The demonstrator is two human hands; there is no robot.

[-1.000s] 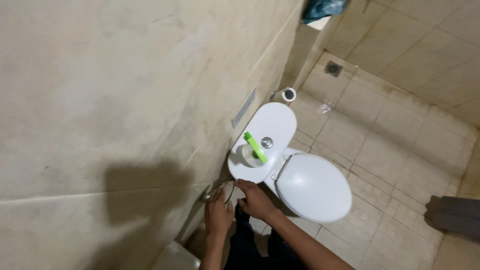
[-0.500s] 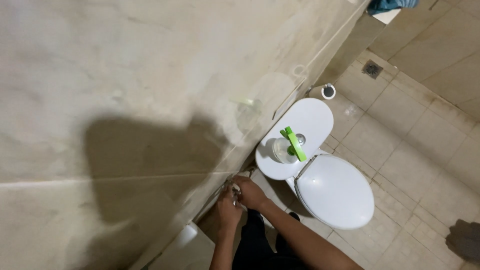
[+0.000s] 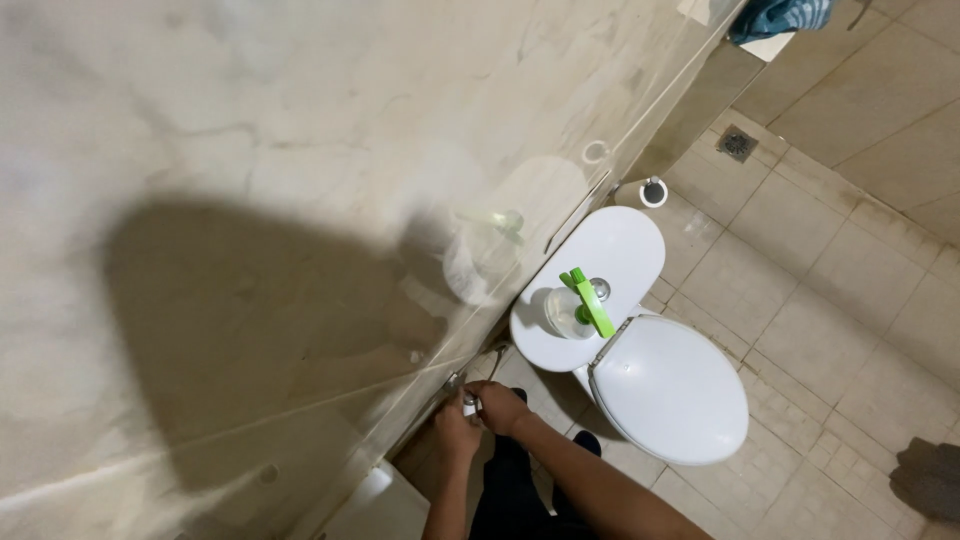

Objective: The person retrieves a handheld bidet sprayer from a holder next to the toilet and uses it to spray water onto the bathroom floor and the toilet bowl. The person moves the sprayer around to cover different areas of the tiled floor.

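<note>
A glossy beige tiled wall (image 3: pixel 250 230) fills most of the view, smooth enough to mirror the things beside it and carrying a broad dark shadow. Below it the floor (image 3: pixel 830 290) is laid in square matte tiles with pale grout lines and a small metal drain (image 3: pixel 737 143) set into it. A white ceramic toilet (image 3: pixel 640 350) stands against the wall, its oval lid (image 3: pixel 668 388) shut and its rounded cistern top (image 3: pixel 610 270) flat and shiny. On that top sits a clear plastic spray bottle (image 3: pixel 570 312) with a bright green trigger head, the green part's long axis slanting from upper left to lower right.

Low on the wall, left of the cistern, the left hand (image 3: pixel 456 432) and right hand (image 3: pixel 500 406) meet at a small metal valve (image 3: pixel 468 402). Both sets of fingers curl closed around it; the valve is too small and too hidden to tell its shape or which way it points. A thin hose (image 3: pixel 497 358) runs from there toward the cistern.
</note>
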